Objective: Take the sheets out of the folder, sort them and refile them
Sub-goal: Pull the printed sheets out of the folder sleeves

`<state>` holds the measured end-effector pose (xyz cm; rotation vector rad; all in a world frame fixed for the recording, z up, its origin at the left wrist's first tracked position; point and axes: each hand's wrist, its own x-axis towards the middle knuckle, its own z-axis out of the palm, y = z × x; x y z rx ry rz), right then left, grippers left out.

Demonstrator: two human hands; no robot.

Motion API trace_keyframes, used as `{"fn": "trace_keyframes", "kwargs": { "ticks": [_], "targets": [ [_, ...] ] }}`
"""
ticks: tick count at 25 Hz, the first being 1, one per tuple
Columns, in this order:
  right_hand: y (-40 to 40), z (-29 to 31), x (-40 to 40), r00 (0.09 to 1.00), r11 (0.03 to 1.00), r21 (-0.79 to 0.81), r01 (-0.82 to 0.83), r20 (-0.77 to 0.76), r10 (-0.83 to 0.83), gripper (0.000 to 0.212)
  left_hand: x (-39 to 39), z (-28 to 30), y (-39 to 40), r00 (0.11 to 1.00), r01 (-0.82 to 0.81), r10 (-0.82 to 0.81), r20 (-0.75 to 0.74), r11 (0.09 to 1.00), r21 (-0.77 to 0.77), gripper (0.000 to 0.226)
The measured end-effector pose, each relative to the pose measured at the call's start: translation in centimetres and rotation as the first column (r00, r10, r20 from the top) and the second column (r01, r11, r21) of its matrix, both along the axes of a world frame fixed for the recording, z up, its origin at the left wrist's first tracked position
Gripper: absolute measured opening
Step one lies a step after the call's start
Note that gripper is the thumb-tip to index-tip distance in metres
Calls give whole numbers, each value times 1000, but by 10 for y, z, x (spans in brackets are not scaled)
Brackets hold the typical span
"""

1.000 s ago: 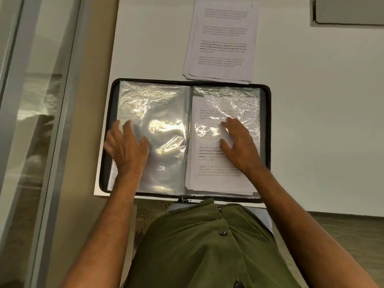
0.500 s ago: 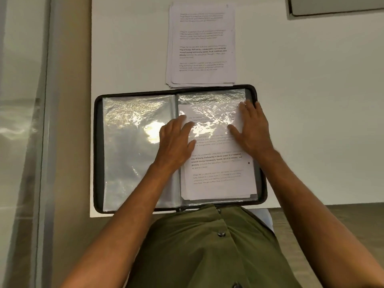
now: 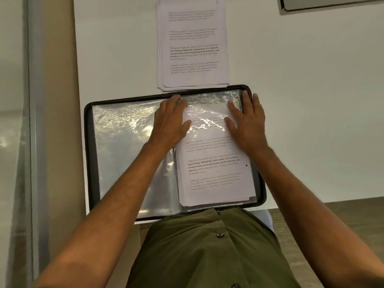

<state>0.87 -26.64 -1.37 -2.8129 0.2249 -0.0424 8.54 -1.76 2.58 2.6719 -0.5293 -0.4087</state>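
Observation:
A black zip folder (image 3: 89, 163) lies open on the white table, its clear plastic sleeves spread left and right. The left sleeves (image 3: 124, 154) look empty. In the right sleeve sits a printed sheet (image 3: 216, 169) with others stacked beneath. My left hand (image 3: 169, 123) lies flat near the spine, fingertips at the top edge of the right sleeve. My right hand (image 3: 247, 121) rests flat on the sleeve's upper right corner, fingers straight and reaching the folder's rim. A stack of loose printed sheets (image 3: 193, 44) lies on the table just beyond the folder.
The white table (image 3: 311, 100) ends at the left beside a beige strip (image 3: 60, 121) and a glass panel (image 3: 14, 142). A dark-framed grey object (image 3: 332, 2) sits at the far right corner. My green shirt (image 3: 207, 250) covers the near edge.
My left hand left the left sleeves, crossed the spine and slid up to the top of the right sleeve. My right hand moved up to the sleeve's upper right corner.

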Motion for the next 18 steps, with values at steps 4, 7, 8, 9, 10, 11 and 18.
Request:
{"fn": "trace_keyframes", "kwargs": {
  "ticks": [4, 7, 8, 9, 10, 11, 18],
  "targets": [
    [-1, 2, 1, 995, 1000, 4, -14, 103, 13, 34, 21, -1, -9, 998, 0, 3, 69, 999, -47, 43],
    [2, 17, -2, 993, 991, 136, 11, 112, -26, 36, 35, -2, -11, 994, -3, 17, 107, 992, -125, 14],
    [5, 23, -6, 994, 969, 246, 27, 93, -51, 41, 38, -1, -12, 997, -8, 20, 77, 989, -147, 13],
    [9, 31, -10, 994, 926, 374, 52, 68, -83, 48, 42, 1, -12, 999, -14, 22, 42, 984, -175, 14],
    [12, 39, -14, 991, 865, 494, 89, 45, -127, 56, 45, 2, -11, 1000, -22, 24, 7, 978, -207, 14],
    [15, 45, -17, 982, 798, 585, 143, 16, -188, 62, 47, 5, -9, 999, -31, 25, -27, 971, -235, 15],
    [22, 57, -22, 905, 560, 720, 410, -243, -350, 34, 68, 16, -3, 966, -97, 20, -258, 951, -293, 43]
  ]
}}
